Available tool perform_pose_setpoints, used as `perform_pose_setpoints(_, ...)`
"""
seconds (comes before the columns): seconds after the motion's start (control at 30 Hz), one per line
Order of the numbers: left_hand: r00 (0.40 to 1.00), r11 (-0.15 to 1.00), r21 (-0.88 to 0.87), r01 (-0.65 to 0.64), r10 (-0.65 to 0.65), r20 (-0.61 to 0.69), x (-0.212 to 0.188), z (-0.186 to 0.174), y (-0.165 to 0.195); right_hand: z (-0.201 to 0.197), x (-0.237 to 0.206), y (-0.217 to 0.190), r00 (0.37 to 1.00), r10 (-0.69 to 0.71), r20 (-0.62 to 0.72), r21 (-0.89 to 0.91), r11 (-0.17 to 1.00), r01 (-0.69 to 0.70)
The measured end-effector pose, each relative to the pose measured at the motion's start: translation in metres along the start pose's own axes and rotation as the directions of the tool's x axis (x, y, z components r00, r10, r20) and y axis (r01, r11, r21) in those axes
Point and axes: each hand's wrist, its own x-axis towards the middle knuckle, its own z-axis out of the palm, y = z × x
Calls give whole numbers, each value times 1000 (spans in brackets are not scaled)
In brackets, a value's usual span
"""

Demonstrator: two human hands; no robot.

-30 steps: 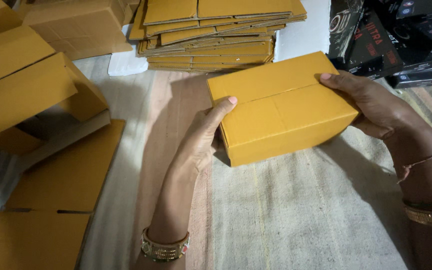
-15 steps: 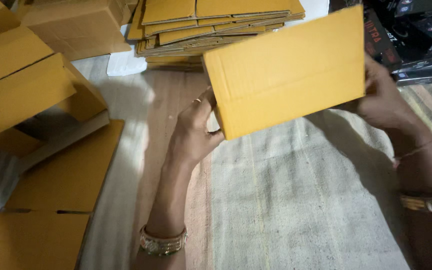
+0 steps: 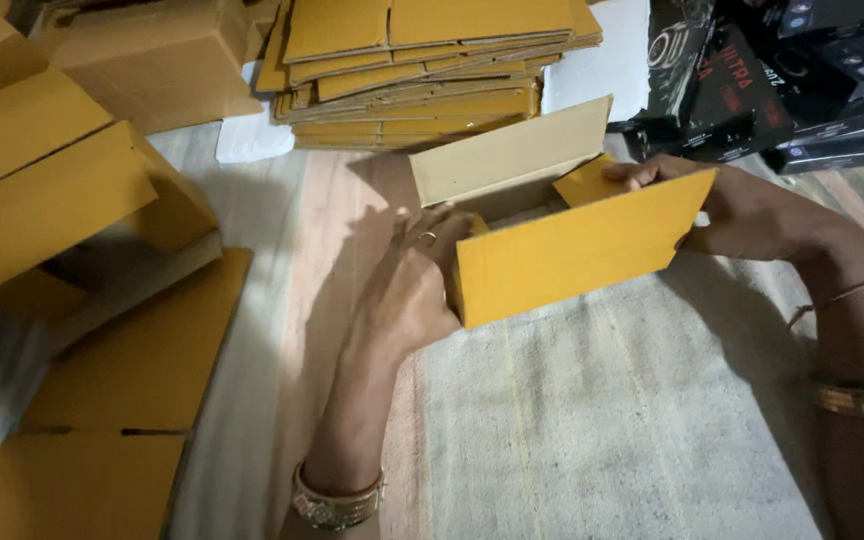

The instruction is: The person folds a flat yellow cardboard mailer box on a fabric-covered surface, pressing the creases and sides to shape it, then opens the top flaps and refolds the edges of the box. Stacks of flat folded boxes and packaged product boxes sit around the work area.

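- Left hand (image 3: 407, 295): fingers closed on the left end of a yellow cardboard carton (image 3: 567, 250), a ring on one finger and a bangle at the wrist.
- Right hand (image 3: 752, 215): gripping the carton's right end, fingertips over the top edge beside a small yellow flap; bangles at the wrist.
- Carton: held between both hands above the floor, open side facing away, its pale long flap standing up at the far side; it sits mid-frame, just in front of the stack of flats.
- Woven mat (image 3: 602, 430): pale, ribbed fabric covering the floor under the hands, with faint tan stripes at the left.
- Assembled yellow cartons (image 3: 42, 190): piled at the left edge, one leaning on another.
- Flattened carton sheets (image 3: 112, 400): lying on the mat at lower left, edge to edge.
- Stack of flat yellow carton blanks (image 3: 422, 70): many layers, at the top centre.
- Black printed product boxes (image 3: 772, 90): heaped at the upper right, near the right hand.
- White sheet (image 3: 252, 140): partly tucked beneath the stack's left side.
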Motion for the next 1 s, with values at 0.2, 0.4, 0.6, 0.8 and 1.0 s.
perform_pose_setpoints(0.2, 990, 978, -189, -88, 108, 96, -18, -23, 12, -12, -4, 34, 943, 66, 327, -20, 998, -63)
perform_pose_setpoints(0.4, 911, 832, -416, 368, -233, 339, -16, -37, 19, -12, -6, 35, 992, -122, 34, 97, 988, 118)
perform_pose_setpoints(0.6, 985, 688, -721, 82, -166, -46, -13, -34, 13, -3, -3, -1, 953, 286, -97, 26, 958, -285)
perform_pose_setpoints(0.8, 928, 743, -585, 327, -370, 48, -10, -32, 8, 0, -8, -33, 962, 193, -191, 128, 977, -171)
perform_pose_setpoints(1.0, 888, 807, -495, 321, -438, -139, -6, -28, 7, 8, -5, -50, 974, 20, -225, 149, 989, 14)
